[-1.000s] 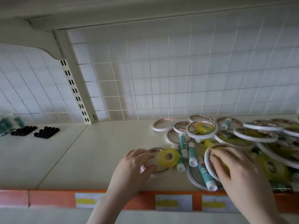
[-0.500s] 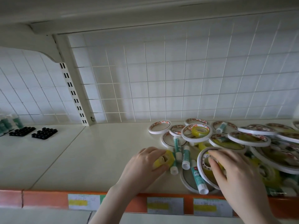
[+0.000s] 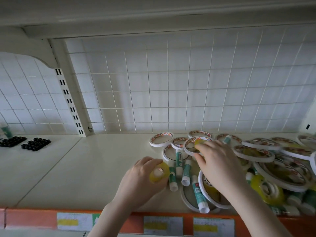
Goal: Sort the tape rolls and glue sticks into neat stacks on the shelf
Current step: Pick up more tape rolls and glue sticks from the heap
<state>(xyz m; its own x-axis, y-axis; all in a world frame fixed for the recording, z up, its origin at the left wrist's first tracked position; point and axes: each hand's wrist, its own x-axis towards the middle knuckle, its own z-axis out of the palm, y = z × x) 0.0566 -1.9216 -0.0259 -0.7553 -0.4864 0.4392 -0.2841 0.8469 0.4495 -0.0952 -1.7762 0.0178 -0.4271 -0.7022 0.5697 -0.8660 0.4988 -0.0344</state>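
Holding a small yellow tape roll [image 3: 159,172] pinched at the pile's left edge on the shelf [image 3: 95,168], the left hand [image 3: 140,183] waits while the right hand [image 3: 220,166], nearer, pinches another yellow roll [image 3: 200,143] farther back.

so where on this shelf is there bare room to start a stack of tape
Bare shelf lies left of the left hand, between the upright post and the orange front edge. Right of it, tape rolls and glue sticks crowd everything.

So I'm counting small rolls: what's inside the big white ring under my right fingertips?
Inside the white tape ring sits one small yellow tape roll; the right hand covers its near part.
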